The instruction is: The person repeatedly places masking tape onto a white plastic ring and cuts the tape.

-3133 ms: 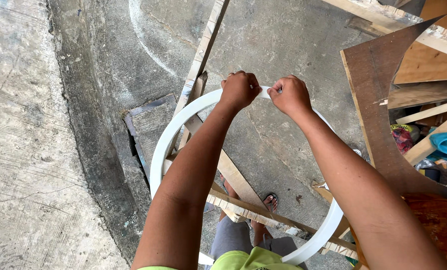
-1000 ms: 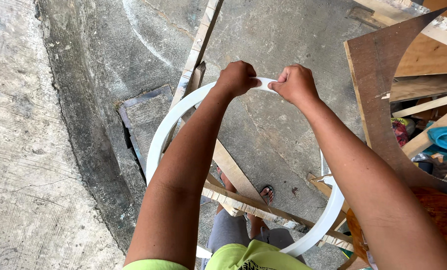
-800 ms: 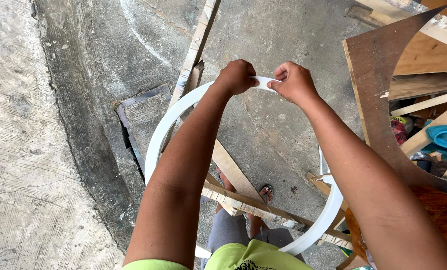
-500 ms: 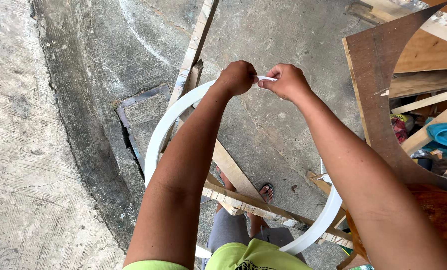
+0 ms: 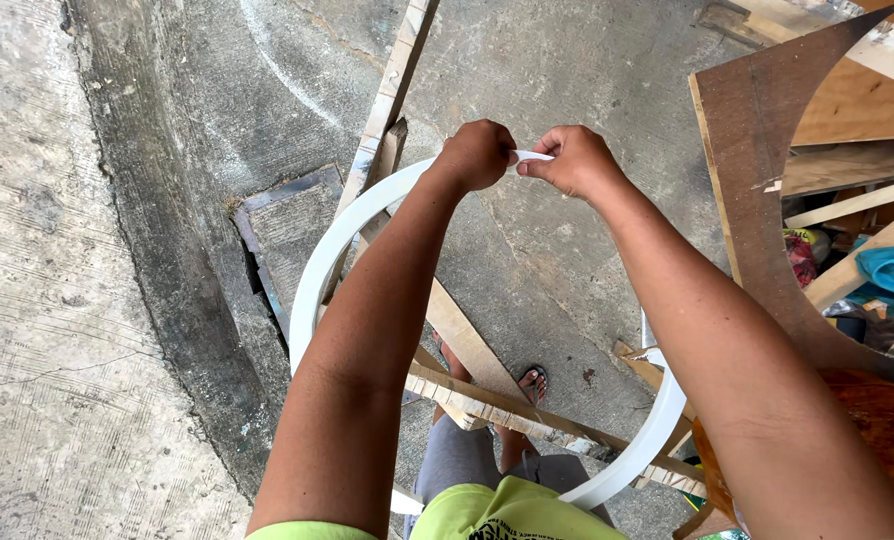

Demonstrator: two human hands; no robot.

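Both arms reach out, left hand (image 5: 479,153) fisted, right hand (image 5: 575,160) fingers pinching the white hoop (image 5: 319,265).

**What we cannot see**

Our left forearm (image 5: 367,350) covers part of the white hoop (image 5: 312,270), and the hoop's near end runs under our green shirt (image 5: 507,510). Right of the hoop, the brown board (image 5: 757,200) is cut by the frame (its full outline unknown).

White ring (image 5: 339,240), lime-green shirt (image 5: 507,512), grey concrete (image 5: 147,150)
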